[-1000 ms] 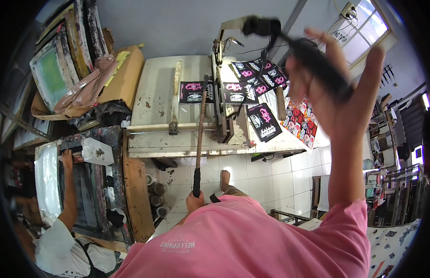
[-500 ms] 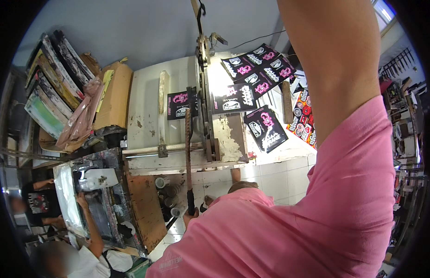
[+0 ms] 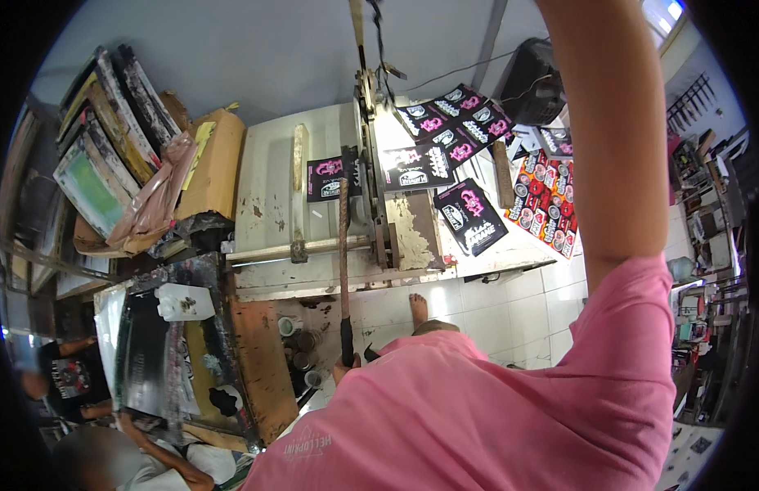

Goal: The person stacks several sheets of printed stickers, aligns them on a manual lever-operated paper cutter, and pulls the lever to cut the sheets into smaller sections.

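Note:
My left hand [image 3: 341, 371] is closed around the black grip [image 3: 347, 340] of a long, rust-brown lever [image 3: 343, 245]. The lever belongs to a bench paper cutter [image 3: 370, 164], whose metal blade arm crosses the white worn bed. Through the cutter lies a printed black sheet [image 3: 326, 178] with pink and white designs, showing on both sides of the blade arm. My right arm [image 3: 621, 147] is raised past the upper edge, so its hand is out of view. More printed black sheets [image 3: 472, 217] lie right of the cutter, some overlapping.
Left are a cardboard box [image 3: 212, 168], stacked screen frames [image 3: 110, 123] and a stained bench with a white jug [image 3: 185, 303]. Two people [image 3: 179, 462] are beside that bench. Right are a wooden block [image 3: 503, 176], a red sticker sheet [image 3: 543, 200] and a black speaker-like box [image 3: 533, 86].
My view has shifted, and more of the black box and red sticker sheet shows. My left hand stays on the lever. A co-worker's hand has drawn back toward the bench's near end.

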The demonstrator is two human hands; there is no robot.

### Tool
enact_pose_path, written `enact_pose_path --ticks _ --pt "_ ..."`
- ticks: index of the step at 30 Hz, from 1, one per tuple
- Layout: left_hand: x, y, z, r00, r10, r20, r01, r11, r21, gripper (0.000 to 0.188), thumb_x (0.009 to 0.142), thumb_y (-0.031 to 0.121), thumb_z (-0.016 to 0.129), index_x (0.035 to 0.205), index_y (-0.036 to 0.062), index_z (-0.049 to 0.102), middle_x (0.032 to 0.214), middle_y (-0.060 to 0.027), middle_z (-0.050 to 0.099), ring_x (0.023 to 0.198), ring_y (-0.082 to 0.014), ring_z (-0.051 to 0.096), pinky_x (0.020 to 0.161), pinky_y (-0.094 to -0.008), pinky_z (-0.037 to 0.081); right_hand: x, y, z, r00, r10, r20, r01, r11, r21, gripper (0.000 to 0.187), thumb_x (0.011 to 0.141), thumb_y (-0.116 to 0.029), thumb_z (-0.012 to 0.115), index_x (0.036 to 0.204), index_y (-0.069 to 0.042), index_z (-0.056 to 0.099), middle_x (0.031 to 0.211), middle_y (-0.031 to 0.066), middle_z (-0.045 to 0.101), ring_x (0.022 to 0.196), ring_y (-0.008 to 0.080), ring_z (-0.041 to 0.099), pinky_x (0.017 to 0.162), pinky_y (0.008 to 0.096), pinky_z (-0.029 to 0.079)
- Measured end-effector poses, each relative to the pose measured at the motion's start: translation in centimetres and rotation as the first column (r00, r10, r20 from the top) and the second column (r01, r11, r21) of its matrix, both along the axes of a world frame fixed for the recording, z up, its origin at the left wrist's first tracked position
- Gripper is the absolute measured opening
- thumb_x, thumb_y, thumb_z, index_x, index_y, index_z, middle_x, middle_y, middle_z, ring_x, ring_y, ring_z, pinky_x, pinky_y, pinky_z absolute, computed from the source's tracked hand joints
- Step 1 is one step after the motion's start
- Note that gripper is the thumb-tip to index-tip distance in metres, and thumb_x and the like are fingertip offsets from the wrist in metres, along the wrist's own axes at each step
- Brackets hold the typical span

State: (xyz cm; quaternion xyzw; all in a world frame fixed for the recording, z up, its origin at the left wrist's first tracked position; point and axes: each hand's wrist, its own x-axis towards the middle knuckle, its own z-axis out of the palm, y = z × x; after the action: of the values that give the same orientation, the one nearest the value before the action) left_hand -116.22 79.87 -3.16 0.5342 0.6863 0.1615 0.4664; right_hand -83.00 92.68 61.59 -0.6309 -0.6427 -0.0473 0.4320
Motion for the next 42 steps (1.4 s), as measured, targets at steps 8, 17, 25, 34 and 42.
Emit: enact_pose_path --ticks 8,17,25,34,42 --pt "-1.2 -0.1 0.6 0.995 -0.093 -0.047 0.093 0.996 0.01 0.033 0.088 0.029 0.072 0.088 -0.004 0.07 0.076 -0.0232 0.071 0.074 -0.0358 0.074 0.066 -0.0448 0.055 -5.8 -12.2 -12.3 0.542 0.175 -0.822 -0.49 0.861 -0.14 0.052 0.096 -0.028 0.054 0.143 -0.005 0.052 0.1 0.0137 0.068 0.094 0.0239 0.069 0.083 0.0367 0.055" --pt "-2.3 -0.6 -2.4 0.992 -0.098 -0.08 0.102 0.994 0.05 0.038 0.087 0.036 0.07 0.091 -0.0017 0.072 0.081 -0.0247 0.072 0.081 -0.0432 0.072 0.07 -0.0506 0.056 -13.6 -16.9 -29.2 0.368 -0.536 -0.76 -0.315 0.697 -0.644 0.088 0.095 -0.037 0.074 0.15 0.0 0.016 0.1 0.0169 0.062 0.085 0.0225 0.066 0.071 0.0367 0.059" --pt "-1.7 -0.3 -1.6 0.989 -0.117 -0.089 0.126 0.987 0.103 0.039 0.086 0.035 0.069 0.094 -0.0029 0.072 0.084 -0.0267 0.072 0.083 -0.044 0.072 0.073 -0.0506 0.056 -16.0 -16.0 -47.5 0.348 -0.666 -0.66 -0.138 0.66 -0.739 0.057 0.082 -0.047 0.084 0.096 0.002 0.058 0.073 0.0034 0.059 0.06 0.0107 0.055 0.053 0.0284 0.047" --pt "-1.8 0.1 -0.7 0.986 -0.127 -0.106 0.129 0.992 0.009 0.043 0.088 0.039 0.068 0.095 -0.0032 0.071 0.087 -0.026 0.072 0.084 -0.044 0.072 0.074 -0.0497 0.056 -16.7 -15.5 -57.4 0.536 -0.695 -0.48 0.212 0.66 -0.72 0.039 0.085 -0.031 0.077 0.072 0.003 0.062 0.056 0.0103 0.057 0.053 0.0169 0.052 0.053 0.0373 0.044" --pt "-1.7 0.2 -0.3 0.986 -0.133 -0.101 0.131 0.991 -0.033 0.039 0.09 0.037 0.068 0.098 -0.0011 0.071 0.087 -0.0247 0.072 0.087 -0.0424 0.072 0.076 -0.0482 0.056 -16.5 -15.7 -58.1 0.573 -0.671 -0.471 0.236 0.685 -0.689 0.035 0.083 -0.026 0.074 0.074 0.005 0.061 0.058 0.0131 0.057 0.054 0.0209 0.051 0.056 0.0417 0.044"
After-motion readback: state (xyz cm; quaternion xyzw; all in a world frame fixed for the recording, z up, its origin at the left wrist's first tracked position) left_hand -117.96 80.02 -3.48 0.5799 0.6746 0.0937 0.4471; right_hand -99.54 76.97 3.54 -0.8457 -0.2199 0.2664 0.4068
